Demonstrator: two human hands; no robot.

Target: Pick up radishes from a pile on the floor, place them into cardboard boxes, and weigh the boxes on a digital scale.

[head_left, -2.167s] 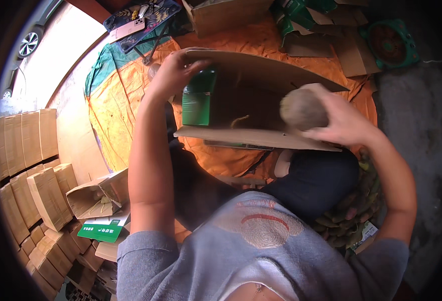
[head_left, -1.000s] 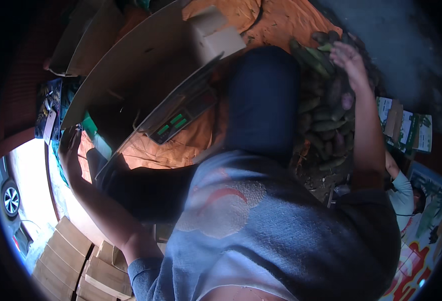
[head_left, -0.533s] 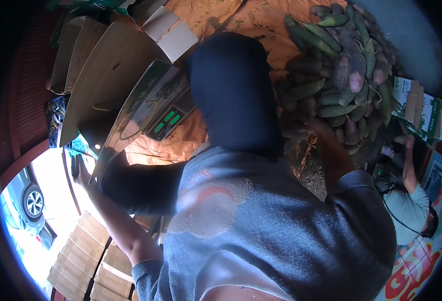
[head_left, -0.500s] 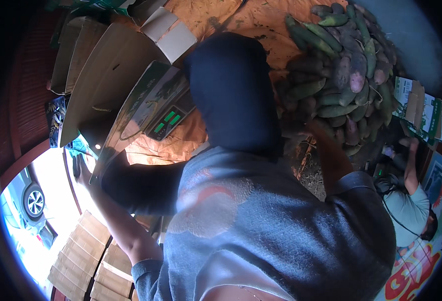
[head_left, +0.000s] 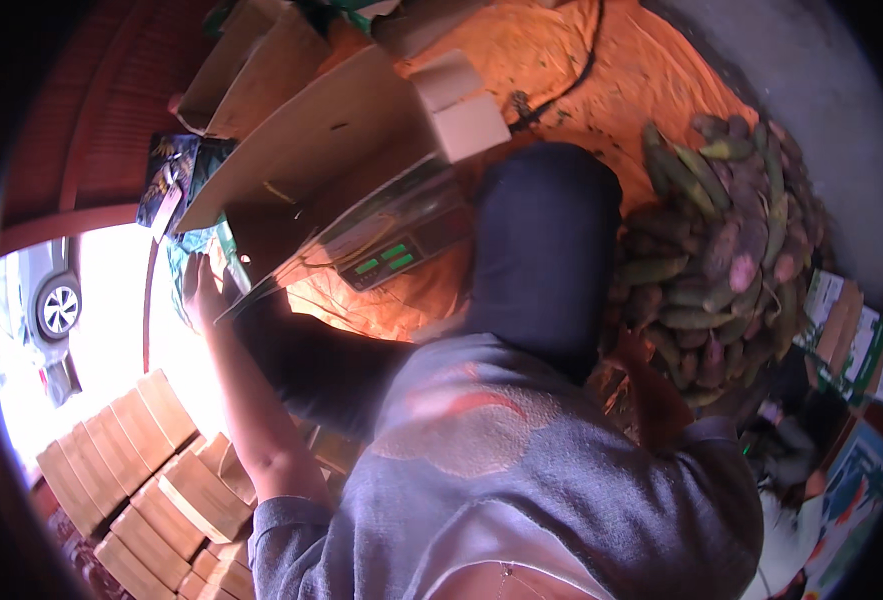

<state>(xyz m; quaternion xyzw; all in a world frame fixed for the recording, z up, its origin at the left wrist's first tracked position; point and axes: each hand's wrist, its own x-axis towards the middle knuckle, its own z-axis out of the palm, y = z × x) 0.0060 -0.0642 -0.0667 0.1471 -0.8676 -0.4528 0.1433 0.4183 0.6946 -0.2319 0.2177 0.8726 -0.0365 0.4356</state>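
Note:
At the left, my left hand (head_left: pixel 201 290) is beside a pale green plastic bag (head_left: pixel 223 246), next to the near corner of an open cardboard box (head_left: pixel 306 145). Its fingers look stretched upward; strong light washes out the detail. Beyond my bent knee on the right, my right hand (head_left: pixel 626 350) reaches down by a heap of long green and purplish root vegetables (head_left: pixel 726 245). Shadow hides its fingers. A scale with a lit green display (head_left: pixel 386 260) stands behind the box's near flap.
An orange tarp (head_left: pixel 651 50) spreads beneath the heap. Stacked flat cartons (head_left: pixel 121 440) stand at lower left, and a parked car (head_left: pixel 46 300) is outside. Green-and-white cartons (head_left: pixel 856 335) lie at right, near another person (head_left: pixel 786 525), partly hidden.
The whole view has turned, so the box, scale and heap sit further right. My left hand remains near the bag. The other person at right is now more hidden by my shoulder.

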